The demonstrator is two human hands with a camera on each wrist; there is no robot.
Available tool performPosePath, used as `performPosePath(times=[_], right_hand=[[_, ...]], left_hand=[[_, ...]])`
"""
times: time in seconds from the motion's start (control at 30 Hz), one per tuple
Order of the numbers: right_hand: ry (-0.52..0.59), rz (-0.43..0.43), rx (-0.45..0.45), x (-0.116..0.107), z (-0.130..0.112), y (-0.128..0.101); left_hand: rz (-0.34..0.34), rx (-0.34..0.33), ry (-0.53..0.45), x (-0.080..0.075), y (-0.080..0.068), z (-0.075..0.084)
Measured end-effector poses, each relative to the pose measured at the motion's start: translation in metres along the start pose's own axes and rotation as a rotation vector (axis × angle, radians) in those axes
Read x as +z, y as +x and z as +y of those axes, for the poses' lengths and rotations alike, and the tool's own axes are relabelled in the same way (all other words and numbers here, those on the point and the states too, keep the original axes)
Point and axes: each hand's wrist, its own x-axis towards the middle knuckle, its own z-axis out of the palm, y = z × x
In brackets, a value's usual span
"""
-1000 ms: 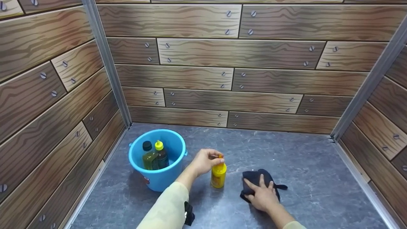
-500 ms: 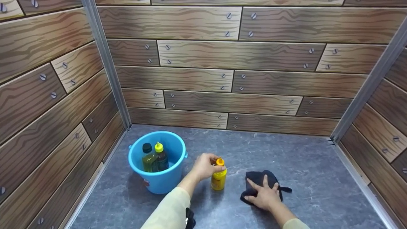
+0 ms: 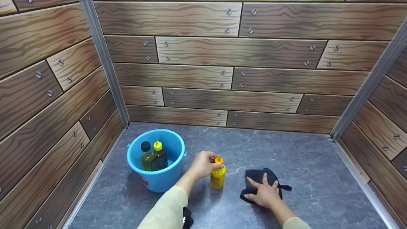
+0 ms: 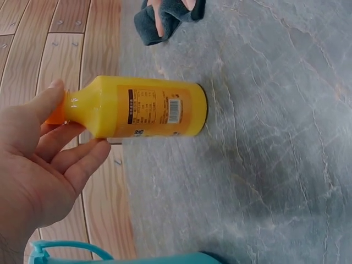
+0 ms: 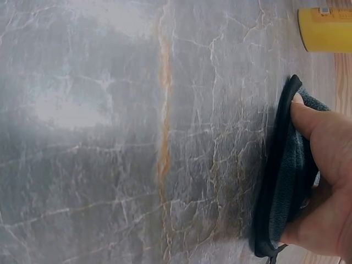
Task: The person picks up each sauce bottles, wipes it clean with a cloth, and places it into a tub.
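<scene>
In the head view, my left hand (image 3: 203, 165) pinches a yellow squeeze bottle (image 3: 217, 179) at its neck, just below the orange cap (image 4: 57, 115). The bottle stands upright on the grey marbled surface, its label and barcode facing the left wrist camera. To the right, my right hand (image 3: 265, 193) rests on a folded dark cloth (image 3: 252, 175) with its fingers spread. A thin loop (image 3: 286, 187) sticks out from the cloth's right side. Seen from the right wrist, the thumb lies along the edge of the cloth (image 5: 283, 181), which has a black border and a fuzzy dark blue-grey face.
A blue bucket (image 3: 179, 152) stands left of my left hand. Inside it are a black-capped bottle (image 3: 148, 160) and a darker bottle (image 3: 161, 159) with a yellow nozzle. Wood-patterned walls (image 3: 197, 76) with metal corner posts (image 3: 108, 70) enclose the surface on three sides.
My left fingers have shifted lower on the bottle, uncovering more of the orange cap. The right hand and cloth have slid slightly to the right. The head view has tilted a little.
</scene>
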Motion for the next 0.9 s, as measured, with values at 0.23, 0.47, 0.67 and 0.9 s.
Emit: performPosePath(times=[0.23, 0.47, 0.67, 0.9], right_hand=[[0.008, 0.011, -0.004, -0.001, -0.002, -0.002], [0.012, 0.008, -0.002, 0.0, -0.001, -0.003], [0.003, 0.008, 0.001, 0.0, -0.002, -0.002], [0.011, 0.019, -0.008, 0.001, 0.0, -0.003]], left_hand=[[-0.01, 0.009, -0.054, -0.003, -0.002, 0.001], [-0.013, 0.017, -0.051, -0.004, -0.004, 0.005], [-0.004, 0.003, -0.077, -0.013, -0.007, 0.01], [-0.002, 0.019, -0.165, -0.042, -0.013, 0.034]])
